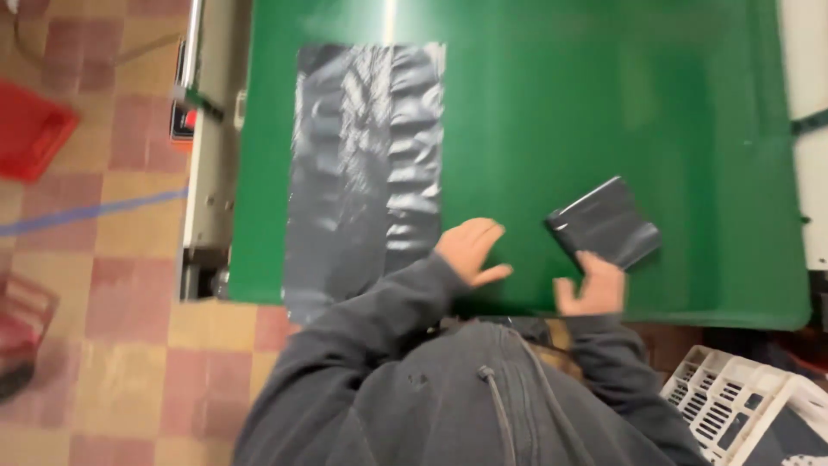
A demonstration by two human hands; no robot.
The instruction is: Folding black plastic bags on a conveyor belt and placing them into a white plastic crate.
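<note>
A long sheet of dark grey plastic film [366, 173] lies flat on the green table [586, 103], reaching from the far part to the near edge. My left hand [470, 250] rests on the table at the sheet's lower right corner, fingers apart, touching or just beside its edge. A small folded dark grey packet [604, 224] lies to the right. My right hand [591, 285] touches the packet's near edge with its fingertips; no firm grip is visible. Both sleeves are dark grey.
A white slatted plastic crate [733, 406] stands at the lower right, below the table edge. A red crate [30, 129] sits on the tiled floor [103, 345] at left, another red basket [21, 328] lower down. A metal frame [207, 155] borders the table's left side.
</note>
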